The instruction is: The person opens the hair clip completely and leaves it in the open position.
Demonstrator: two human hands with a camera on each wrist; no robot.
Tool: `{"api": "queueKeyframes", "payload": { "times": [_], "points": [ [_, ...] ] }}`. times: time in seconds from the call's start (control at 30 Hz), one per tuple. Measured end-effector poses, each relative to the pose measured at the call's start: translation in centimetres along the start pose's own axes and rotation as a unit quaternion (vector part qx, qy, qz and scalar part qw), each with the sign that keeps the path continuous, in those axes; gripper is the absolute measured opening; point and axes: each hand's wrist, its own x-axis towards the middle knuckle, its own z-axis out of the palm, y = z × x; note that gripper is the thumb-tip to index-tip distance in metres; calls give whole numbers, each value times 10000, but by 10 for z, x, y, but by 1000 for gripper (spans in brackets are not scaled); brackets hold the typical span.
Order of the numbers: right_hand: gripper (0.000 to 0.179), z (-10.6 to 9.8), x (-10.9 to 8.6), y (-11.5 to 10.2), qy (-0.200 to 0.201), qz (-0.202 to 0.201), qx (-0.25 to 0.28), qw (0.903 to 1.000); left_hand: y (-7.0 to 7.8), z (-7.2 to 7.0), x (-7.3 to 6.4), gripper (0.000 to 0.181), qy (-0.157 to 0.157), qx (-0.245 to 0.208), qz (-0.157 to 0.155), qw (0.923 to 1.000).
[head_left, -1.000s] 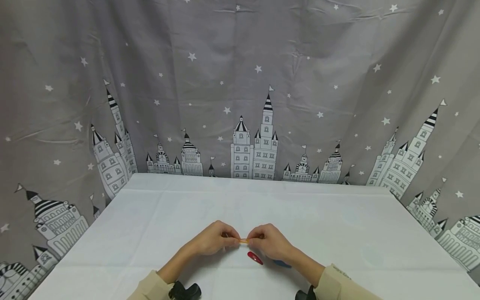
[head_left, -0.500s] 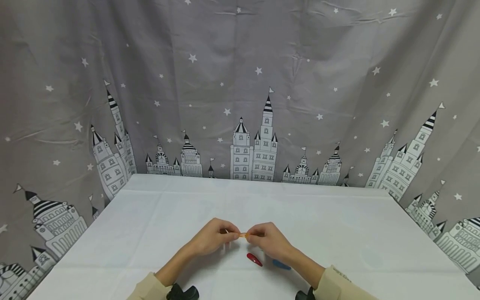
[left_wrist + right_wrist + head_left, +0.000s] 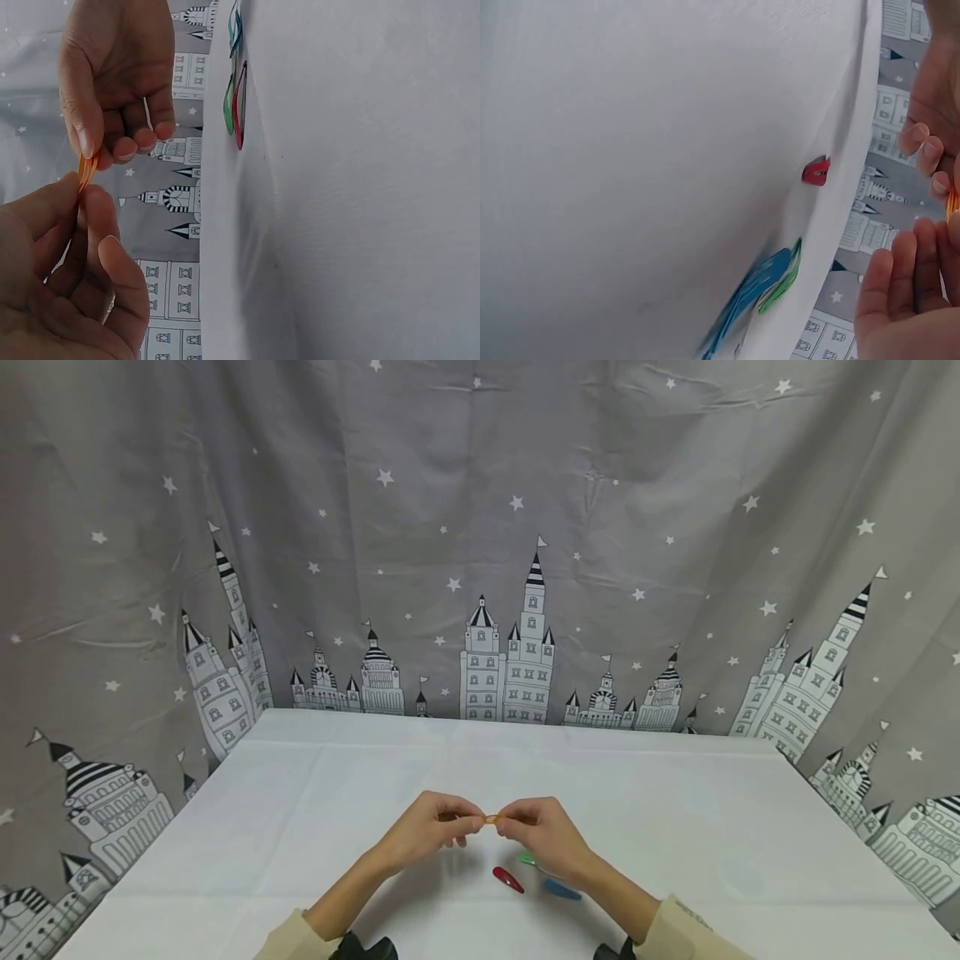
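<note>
Both hands meet above the white table, pinching opposite ends of a small orange snap hair clip (image 3: 491, 819) between thumb and fingers. My left hand (image 3: 427, 829) has the left end and my right hand (image 3: 549, 835) the right. Seen from the left wrist, the orange clip (image 3: 88, 169) spans the short gap between both sets of fingertips; its ends are hidden by them. Below the hands lie a red snap hair clip (image 3: 508, 880), a blue one (image 3: 562, 890) and a green one (image 3: 527, 859), the last partly covered by my right hand.
The white-covered table (image 3: 300, 802) reaches back to a grey curtain (image 3: 465, 460) printed with castles and stars. In the right wrist view, the blue clip (image 3: 754, 289) and green clip (image 3: 781, 283) lie close together, with the red clip (image 3: 817, 171) apart from them.
Both hands have risen slightly away from the body with the orange clip between them. The green clip has come into view beside the right hand, and more of the blue one shows.
</note>
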Motion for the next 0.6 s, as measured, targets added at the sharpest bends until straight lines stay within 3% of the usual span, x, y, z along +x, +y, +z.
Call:
{"api": "queueKeyframes", "payload": {
  "times": [0.3,0.6],
  "points": [
    [18,5,-7,-2,465,22,-19,9989,7,3,-3,21,-44,79,137,9999],
    [20,7,-14,-6,145,-53,324,9994,5,-1,-7,20,-65,-121,-28,9999]
  ]
}}
